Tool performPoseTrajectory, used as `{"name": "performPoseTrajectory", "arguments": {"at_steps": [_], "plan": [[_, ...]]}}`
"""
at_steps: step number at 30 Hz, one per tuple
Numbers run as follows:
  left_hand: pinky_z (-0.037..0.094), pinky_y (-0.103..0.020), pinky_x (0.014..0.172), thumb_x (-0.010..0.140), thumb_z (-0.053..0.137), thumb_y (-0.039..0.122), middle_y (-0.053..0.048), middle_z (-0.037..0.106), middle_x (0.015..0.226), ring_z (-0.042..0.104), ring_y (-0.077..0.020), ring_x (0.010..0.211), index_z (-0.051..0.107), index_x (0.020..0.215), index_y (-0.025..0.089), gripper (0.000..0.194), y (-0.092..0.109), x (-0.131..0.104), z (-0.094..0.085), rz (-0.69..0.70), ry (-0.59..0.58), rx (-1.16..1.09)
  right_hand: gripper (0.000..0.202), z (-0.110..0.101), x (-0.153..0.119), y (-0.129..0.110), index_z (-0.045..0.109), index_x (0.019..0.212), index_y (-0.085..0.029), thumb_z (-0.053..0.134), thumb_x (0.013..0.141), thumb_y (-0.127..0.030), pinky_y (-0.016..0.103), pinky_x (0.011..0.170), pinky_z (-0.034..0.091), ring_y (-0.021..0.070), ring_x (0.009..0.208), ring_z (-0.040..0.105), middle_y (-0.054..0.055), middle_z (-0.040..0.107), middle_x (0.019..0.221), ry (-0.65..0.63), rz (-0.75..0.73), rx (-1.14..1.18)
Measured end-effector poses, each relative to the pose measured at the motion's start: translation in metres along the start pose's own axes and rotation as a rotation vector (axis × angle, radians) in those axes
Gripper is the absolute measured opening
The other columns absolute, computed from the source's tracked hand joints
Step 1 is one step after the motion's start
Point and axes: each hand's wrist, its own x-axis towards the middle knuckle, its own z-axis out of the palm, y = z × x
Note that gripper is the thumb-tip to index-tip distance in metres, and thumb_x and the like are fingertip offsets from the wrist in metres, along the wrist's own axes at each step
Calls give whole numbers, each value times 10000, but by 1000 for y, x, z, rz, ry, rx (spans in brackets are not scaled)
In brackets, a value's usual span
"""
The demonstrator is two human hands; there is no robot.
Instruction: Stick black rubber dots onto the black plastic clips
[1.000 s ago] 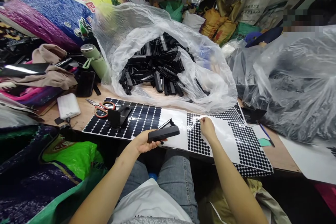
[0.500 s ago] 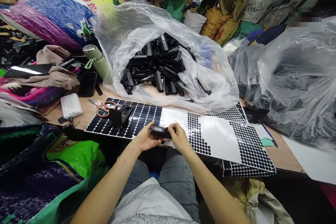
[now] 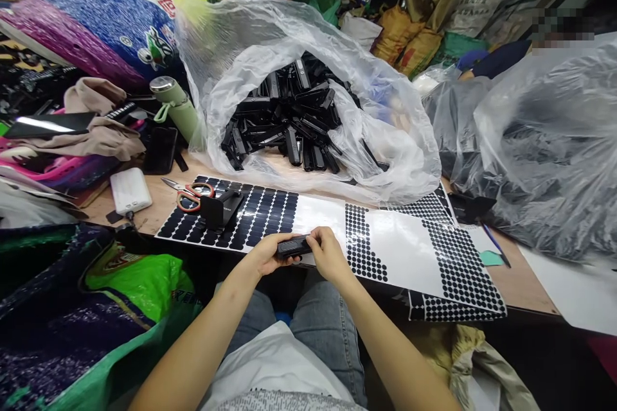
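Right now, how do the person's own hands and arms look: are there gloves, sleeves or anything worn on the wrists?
The left hand and right hand wear no gloves. The left forearm and right forearm are bare, with no sleeves visible. No watch or bracelet shows at either wrist. Rings are too small to judge.

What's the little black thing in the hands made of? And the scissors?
The small black oblong piece seems hard plastic: stiff, straight edges and a dull sheen. The orange-handled scissors have pale, shiny blades, which suggests metal; their smooth, coloured loops look like plastic, maybe coated metal.
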Motion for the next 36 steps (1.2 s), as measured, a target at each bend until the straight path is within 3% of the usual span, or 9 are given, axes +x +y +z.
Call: {"name": "performPoseTrajectory", "arguments": {"at_steps": [11,15,19,24,30,33,36], "plan": [[447,-208,415,790,514,200,-77,643,683,599,-143,500,633,897,83,198,-2,-5,7,88,16,63,112,6,-4,-1,427,712,-219,418,821,-196,375,773,406,200,825,467,51,457,837,45,-66,-69],[443,-201,422,806,496,217,-74,648,691,605,-139,513,622,992,96,255,4,-2,-4,243,31,105,53,15,-9,9,442,841,-212,439,837,-265,386,765,405,215,850,466,75,468,907,152,-42,-114],[434,-199,424,823,465,217,-76,645,699,610,-142,526,587,1067,105,295,10,8,-23,358,77,91,103,37,-20,27,479,828,-210,521,798,-298,419,736,395,261,846,461,101,496,855,149,-4,-287],[450,-215,447,816,488,228,-87,643,744,619,-153,562,586,1082,115,305,6,18,-33,340,55,39,31,55,-32,26,522,801,-182,495,794,-168,376,707,399,253,828,486,107,524,855,103,76,-529],[436,-210,437,818,485,247,-82,638,717,616,-153,554,592,1082,122,311,5,20,-32,340,65,38,111,59,-37,12,551,893,-145,487,809,-175,375,730,393,271,898,505,124,552,932,112,165,-613],[430,-204,431,812,489,250,-74,637,697,611,-147,545,595,1079,125,313,6,20,-32,334,73,41,113,59,-39,12,553,834,-154,441,819,-152,380,726,384,260,856,512,125,561,891,111,153,-561],[421,-201,416,797,499,247,-75,640,681,600,-143,524,614,1055,120,310,7,16,-31,311,71,53,124,44,-37,5,523,797,-172,406,830,-151,347,719,391,216,810,514,91,557,847,77,94,-353]]}}
